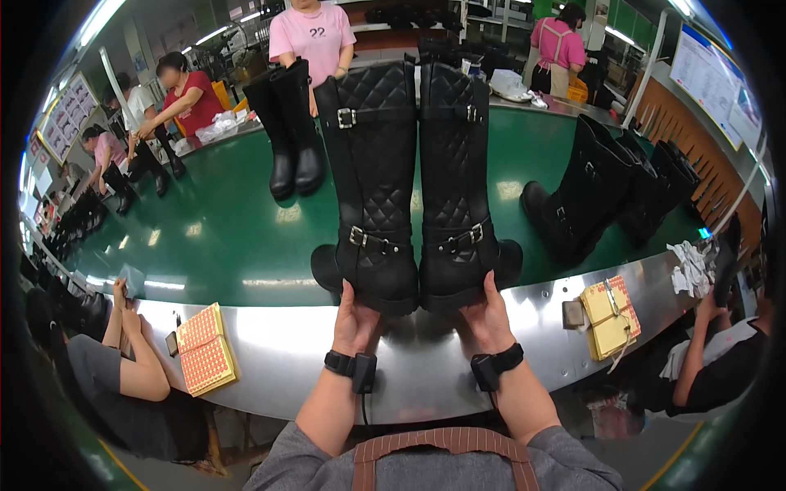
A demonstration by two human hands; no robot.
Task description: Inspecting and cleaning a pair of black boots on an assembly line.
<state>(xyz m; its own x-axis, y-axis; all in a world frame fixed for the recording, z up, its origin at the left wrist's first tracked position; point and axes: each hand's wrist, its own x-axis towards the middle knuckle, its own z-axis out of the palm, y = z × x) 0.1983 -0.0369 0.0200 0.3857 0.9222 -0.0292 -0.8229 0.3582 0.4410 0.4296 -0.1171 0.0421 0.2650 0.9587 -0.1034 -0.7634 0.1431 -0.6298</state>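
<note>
Two tall black quilted boots with silver buckles stand side by side, heels toward me, at the near edge of the green belt (pixel 221 229). My left hand (pixel 354 321) grips the heel of the left boot (pixel 372 180). My right hand (pixel 486 317) grips the heel of the right boot (pixel 458 176). Both wrists wear black bands with small devices.
A plain black boot pair (pixel 291 131) stands farther back on the belt, several more black boots (pixel 598 192) at right. Sticker sheets (pixel 205 350) and yellow pads (pixel 610 315) lie on the steel rim (pixel 286 344). Seated persons flank me; others work across the belt.
</note>
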